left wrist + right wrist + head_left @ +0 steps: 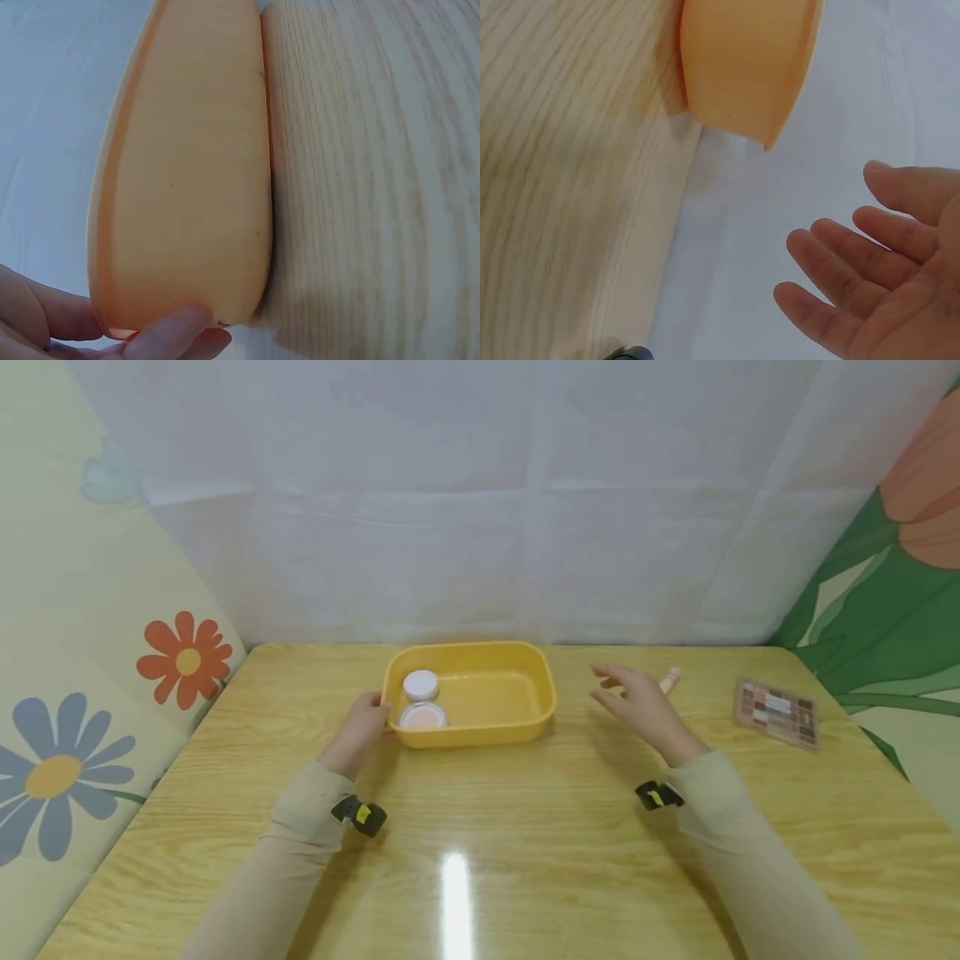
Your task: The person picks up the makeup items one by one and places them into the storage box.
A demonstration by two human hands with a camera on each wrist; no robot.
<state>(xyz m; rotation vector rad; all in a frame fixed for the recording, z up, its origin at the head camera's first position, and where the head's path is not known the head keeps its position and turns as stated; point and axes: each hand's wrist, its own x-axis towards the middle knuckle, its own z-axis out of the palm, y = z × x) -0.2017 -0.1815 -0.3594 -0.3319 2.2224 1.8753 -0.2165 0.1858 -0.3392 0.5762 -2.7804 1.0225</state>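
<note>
A yellow plastic basin stands on the table in the head view. My left hand grips its left end, with thumb and fingers about the rim in the left wrist view. Inside the basin, at its left, lie a white round jar and a round compact with a peach-coloured face. My right hand hovers apart from the basin, to its right, with spread, loosely bent fingers that hold nothing. Partly hidden behind that hand is a small pinkish tube-like item.
An eyeshadow palette lies on the wooden table at the right. A white cloth hangs behind the table's back edge. Flower-printed cloths stand at both sides. A dark rounded item shows at the right wrist view's lower edge.
</note>
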